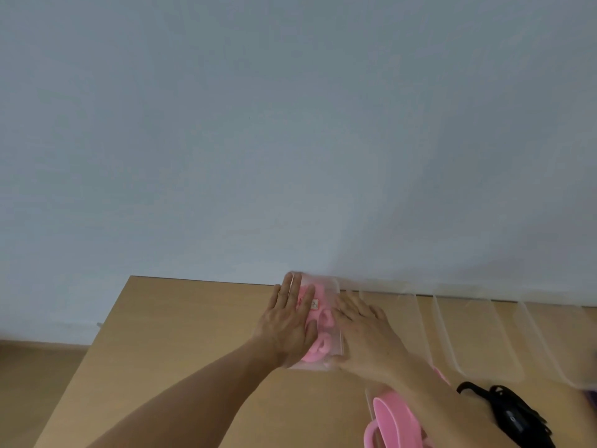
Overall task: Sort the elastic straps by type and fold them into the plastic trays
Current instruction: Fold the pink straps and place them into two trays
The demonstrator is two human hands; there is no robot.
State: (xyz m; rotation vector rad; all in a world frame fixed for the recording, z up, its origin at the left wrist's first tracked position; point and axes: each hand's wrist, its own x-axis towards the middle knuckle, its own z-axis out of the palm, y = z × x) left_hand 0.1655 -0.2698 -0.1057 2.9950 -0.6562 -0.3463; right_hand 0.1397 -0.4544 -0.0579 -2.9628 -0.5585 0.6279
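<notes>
As L+R hands (288,321) (365,328) rest on it, tray (319,281) holds pink straps (318,349).

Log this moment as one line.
left hand: flat on pink straps | right hand: flat on clear tray | unsorted: loose pink strap, black strap | empty tray: right

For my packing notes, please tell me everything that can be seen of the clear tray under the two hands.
The tray is clear, thin-looking plastic, long and narrow, lying flat on the table with its far end at the wall. Pink straps lie inside, and a small white label shows among them. The left hand lies flat on its left side, the right hand on its right side, fingers straight.
</notes>
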